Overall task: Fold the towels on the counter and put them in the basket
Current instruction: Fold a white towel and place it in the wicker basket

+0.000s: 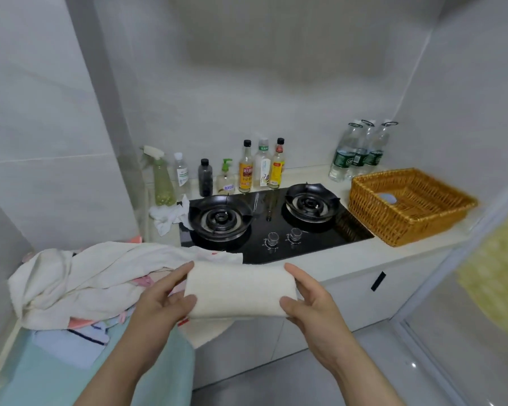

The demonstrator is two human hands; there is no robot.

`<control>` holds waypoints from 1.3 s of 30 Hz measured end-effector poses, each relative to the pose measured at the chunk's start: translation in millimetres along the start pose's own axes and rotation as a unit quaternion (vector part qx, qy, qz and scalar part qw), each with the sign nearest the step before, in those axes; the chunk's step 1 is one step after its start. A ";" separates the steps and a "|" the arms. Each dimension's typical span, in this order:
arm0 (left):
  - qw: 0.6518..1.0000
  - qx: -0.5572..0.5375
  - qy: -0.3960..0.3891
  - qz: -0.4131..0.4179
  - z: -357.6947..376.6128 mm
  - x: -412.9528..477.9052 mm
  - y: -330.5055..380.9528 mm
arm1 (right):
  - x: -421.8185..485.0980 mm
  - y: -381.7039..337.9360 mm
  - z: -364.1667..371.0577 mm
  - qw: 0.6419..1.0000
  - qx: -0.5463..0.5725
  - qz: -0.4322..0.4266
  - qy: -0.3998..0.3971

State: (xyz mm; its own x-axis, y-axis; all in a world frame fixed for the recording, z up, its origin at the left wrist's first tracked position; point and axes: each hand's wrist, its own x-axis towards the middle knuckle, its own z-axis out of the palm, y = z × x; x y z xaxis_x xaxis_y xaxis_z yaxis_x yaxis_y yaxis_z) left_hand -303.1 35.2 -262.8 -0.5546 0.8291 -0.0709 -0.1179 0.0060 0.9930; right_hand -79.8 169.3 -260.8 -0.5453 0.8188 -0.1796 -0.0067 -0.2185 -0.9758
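Observation:
I hold a folded cream towel (238,290) in front of me, just off the counter's front edge. My left hand (162,300) grips its left end and my right hand (308,300) grips its right end, thumbs on top. To the left, a loose heap of towels (79,282) lies on the counter, cream on top with pink, white and pale blue ones beneath. The wicker basket (423,221) stands at the right end of the counter, with something small and blue-grey at its bottom.
A black two-burner gas stove (276,224) sits between the heap and the basket. Behind it stand several sauce bottles (261,165), a spray bottle (162,177) and water bottles (358,153). A crumpled white rag (167,215) lies left of the stove.

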 end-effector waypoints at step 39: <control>0.996 -0.013 -0.089 -0.005 426.9 273.2 -23.5 | 244.8 -115.3 -425.9 0.992 0.047 0.016 0.114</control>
State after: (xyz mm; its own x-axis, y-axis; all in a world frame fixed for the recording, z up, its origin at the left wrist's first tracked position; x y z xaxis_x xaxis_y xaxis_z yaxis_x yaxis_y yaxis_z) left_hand -100.2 500.2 -265.1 -0.3993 0.9148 -0.0607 -0.1458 0.0020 0.9893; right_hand 144.5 621.0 -245.3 -0.3436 0.9067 -0.2448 -0.0769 -0.2869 -0.9549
